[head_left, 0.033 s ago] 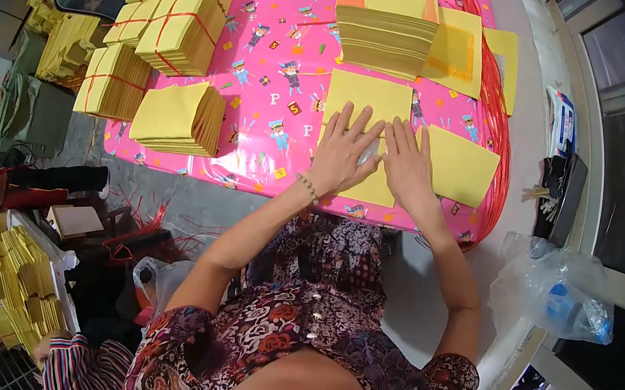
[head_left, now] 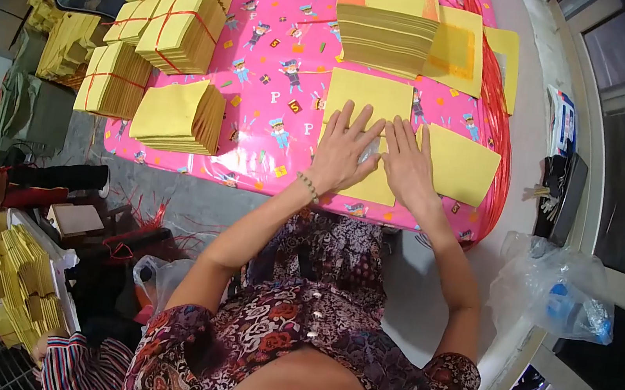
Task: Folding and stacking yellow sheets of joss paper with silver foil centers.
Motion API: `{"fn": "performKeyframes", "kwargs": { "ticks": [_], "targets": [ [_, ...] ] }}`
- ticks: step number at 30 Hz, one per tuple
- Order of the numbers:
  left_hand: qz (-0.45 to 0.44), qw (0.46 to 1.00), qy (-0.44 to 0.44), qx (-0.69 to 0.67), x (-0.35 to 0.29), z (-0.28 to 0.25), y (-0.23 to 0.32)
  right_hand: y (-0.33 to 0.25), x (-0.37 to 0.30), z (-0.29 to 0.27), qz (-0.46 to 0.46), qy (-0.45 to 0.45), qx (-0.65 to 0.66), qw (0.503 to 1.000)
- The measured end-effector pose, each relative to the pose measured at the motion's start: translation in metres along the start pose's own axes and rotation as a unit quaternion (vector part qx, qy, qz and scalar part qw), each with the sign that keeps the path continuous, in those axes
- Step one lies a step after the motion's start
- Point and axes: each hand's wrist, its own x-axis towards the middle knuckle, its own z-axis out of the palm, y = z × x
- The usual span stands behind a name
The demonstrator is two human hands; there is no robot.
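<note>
Both hands lie flat with fingers stretched out on a yellow paper piece (head_left: 371,94) near the front edge of the table. My left hand (head_left: 343,152), below a beaded bracelet, presses on its left side. Beside it, my right hand (head_left: 409,164) rests on the right side, fingertips close to the left ones. A small greyish patch shows between the hands; the rest of that area is hidden under them. Just right of my right hand lies another yellow paper piece (head_left: 464,167). Beyond my hands stands a tall stack of yellow paper (head_left: 384,39) with a grey-and-orange top sheet.
Bundles of yellow paper tied with red string (head_left: 184,28) and a loose stack (head_left: 173,113) stand on the pink table cover (head_left: 259,117). Red strands (head_left: 502,102) hang along the right edge. A plastic bag (head_left: 552,290) is at right. Two other people work at lower left beside yellow stacks (head_left: 25,276).
</note>
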Motion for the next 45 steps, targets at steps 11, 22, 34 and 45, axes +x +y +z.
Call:
{"fn": "performKeyframes", "kwargs": {
  "ticks": [11,22,34,45],
  "targets": [
    [0.007,1.000,-0.020,-0.018,-0.009,-0.003,-0.023,-0.002,-0.006,0.013,0.010,-0.042,0.047,0.998],
    [0.004,0.999,-0.032,-0.019,-0.014,-0.006,-0.034,-0.003,-0.009,0.012,0.022,-0.052,0.069,0.996],
    [0.013,0.995,-0.044,-0.086,-0.006,-0.010,-0.049,0.001,0.003,0.008,0.022,0.006,0.045,0.999],
    [-0.248,0.943,0.128,-0.182,0.006,-0.021,-0.059,0.020,0.028,0.018,-0.055,0.145,0.030,0.987]
  ]
}}
